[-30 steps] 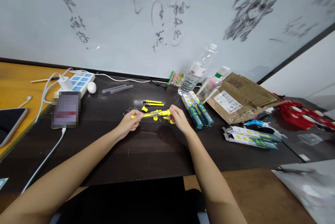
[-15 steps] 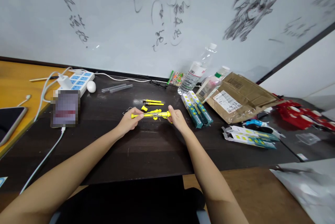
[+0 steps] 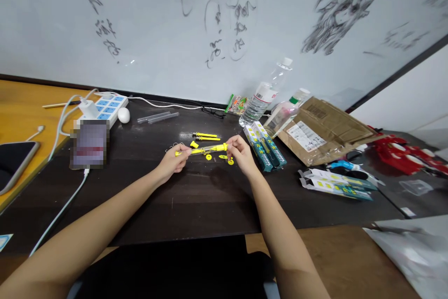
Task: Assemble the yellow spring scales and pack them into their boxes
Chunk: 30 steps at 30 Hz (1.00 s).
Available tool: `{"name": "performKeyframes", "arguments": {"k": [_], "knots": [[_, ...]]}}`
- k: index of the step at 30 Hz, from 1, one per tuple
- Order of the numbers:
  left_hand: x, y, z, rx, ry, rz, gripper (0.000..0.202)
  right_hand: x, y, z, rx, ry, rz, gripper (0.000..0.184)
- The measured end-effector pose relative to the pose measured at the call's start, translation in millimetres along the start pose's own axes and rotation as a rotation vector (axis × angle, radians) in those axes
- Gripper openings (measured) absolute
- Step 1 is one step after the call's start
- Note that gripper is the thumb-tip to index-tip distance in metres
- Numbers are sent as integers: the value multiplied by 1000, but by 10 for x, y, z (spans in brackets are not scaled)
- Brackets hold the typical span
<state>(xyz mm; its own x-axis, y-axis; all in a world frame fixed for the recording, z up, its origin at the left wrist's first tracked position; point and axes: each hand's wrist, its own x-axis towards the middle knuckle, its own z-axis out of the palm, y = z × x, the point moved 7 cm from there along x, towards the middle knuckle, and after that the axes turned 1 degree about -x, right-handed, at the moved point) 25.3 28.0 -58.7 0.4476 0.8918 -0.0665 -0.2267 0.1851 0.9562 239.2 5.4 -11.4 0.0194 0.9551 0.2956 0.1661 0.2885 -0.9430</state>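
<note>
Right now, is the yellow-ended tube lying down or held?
Held: the left hand grips the yellow-ended tube near one end, the right hand near the other, its middle bridging between.

I'm getting even, fairly bright indoor light, its source out of my view. Small glare streaks sit on the whiteboard (image 3: pixel 157 33), and a pale sheen breaks up the dark counter (image 3: pixel 140 210), with a faint, soft shadow near its middle. My wide lens stretches shapes toward the edges, plainly so in the pale plastic (image 3: pixel 416 252). Coarse pixels mask the phone (image 3: pixel 90 144). Detail on the yellow-and-clear tube (image 3: pixel 202 151) looks soft to me.
</note>
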Motion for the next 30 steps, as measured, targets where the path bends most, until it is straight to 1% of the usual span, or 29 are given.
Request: {"name": "performKeyframes", "arguments": {"k": [6, 9, 14, 19, 23, 26, 30], "knots": [[-29, 5, 31, -12, -1, -16, 33, 0, 47, 31, 97, -72, -21, 15], [-34, 9, 37, 3, -8, -3, 34, -8, 33, 30, 90, -83, -19, 13], [-12, 15, 0, 24, 3, 38, 33, -21, 1, 40, 40, -107, 4, 23], [-10, 20, -3, 27, 12, 40, 34, -25, -1, 73, 77, -147, 36, 31], [-8, 18, -11, 54, 41, 46, 35, -21, 16, 122, 51, -160, 58, 38], [-4, 2, -9, 68, 39, 43, 35, -16, 22, 151, 28, -138, 46, 40], [-10, -11, 4, 77, 25, 40, 34, -21, 50, 167, -77, -87, 40, 44]]}}
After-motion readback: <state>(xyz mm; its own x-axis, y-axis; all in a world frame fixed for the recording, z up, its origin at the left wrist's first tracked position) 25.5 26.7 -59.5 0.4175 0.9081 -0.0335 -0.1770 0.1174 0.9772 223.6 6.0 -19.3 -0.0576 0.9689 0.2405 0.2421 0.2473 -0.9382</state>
